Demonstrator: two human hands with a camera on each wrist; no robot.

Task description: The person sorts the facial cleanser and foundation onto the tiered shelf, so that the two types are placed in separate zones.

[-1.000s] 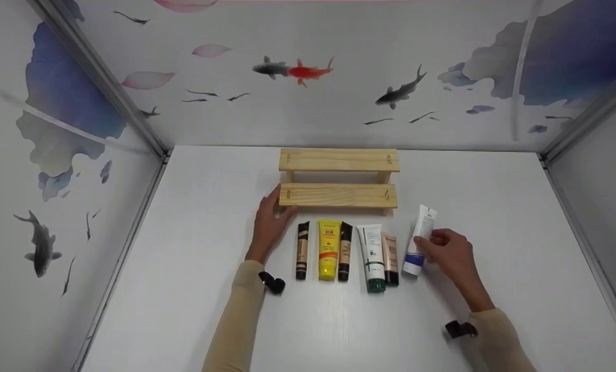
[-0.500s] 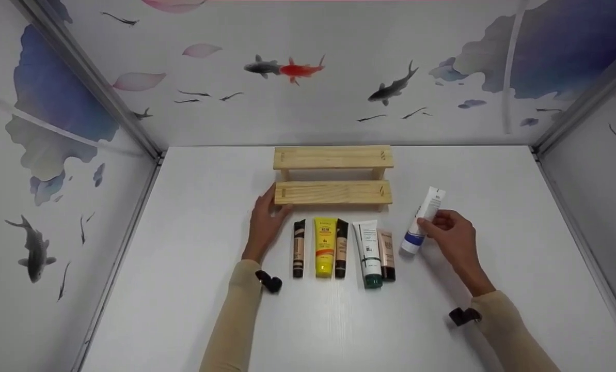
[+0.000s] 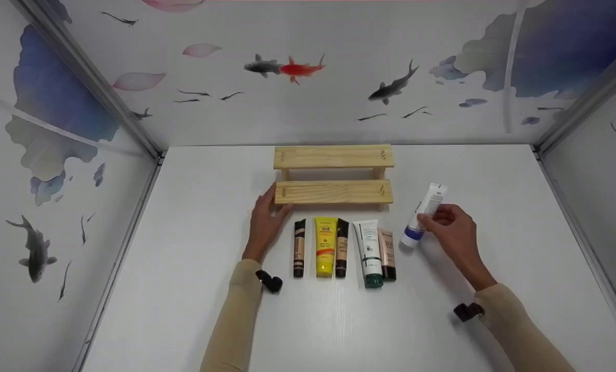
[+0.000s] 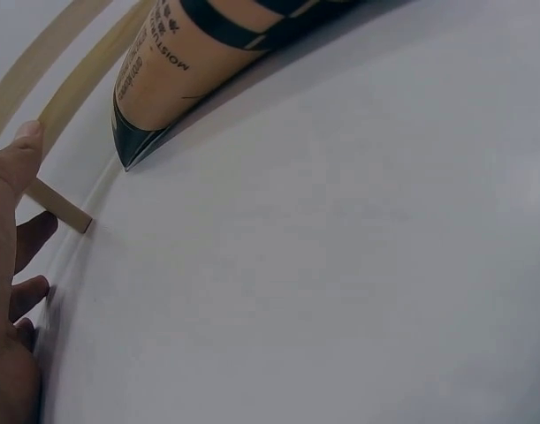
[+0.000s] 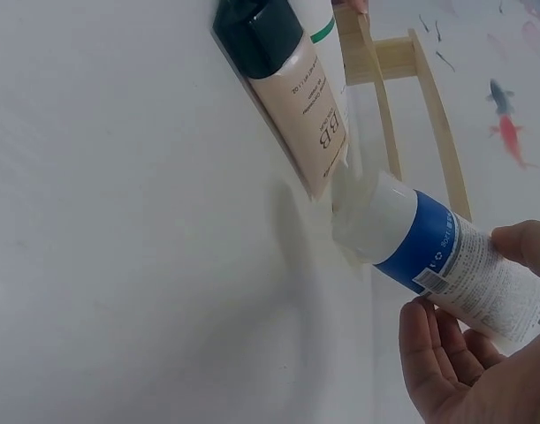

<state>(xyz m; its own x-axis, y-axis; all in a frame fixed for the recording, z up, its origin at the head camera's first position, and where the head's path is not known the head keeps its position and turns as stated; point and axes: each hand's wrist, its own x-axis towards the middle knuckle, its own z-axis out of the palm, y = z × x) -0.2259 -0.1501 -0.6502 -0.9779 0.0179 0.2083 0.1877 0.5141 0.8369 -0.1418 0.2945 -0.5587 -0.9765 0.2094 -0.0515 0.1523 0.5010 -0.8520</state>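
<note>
Well, I see my right hand (image 3: 453, 227) pinching the white tube (image 3: 432, 200) between thumb and fingers, its blue-banded cap end jutting past the grip, angled down and leftward, clear of the table (image 3: 328, 325). My left hand (image 3: 265, 222) holds the front left corner of the 2-step wooden stand (image 3: 333, 192). Between the hands, 5 other tubes (image 3: 325, 248) lie before it.

3 patterned walls (image 3: 328, 113) border a white table (image 3: 338, 330).

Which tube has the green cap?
The white tube lying beside the pinkish tube; the blue-banded tube in the right hand has a white cap, the rest black or yellow.
</note>
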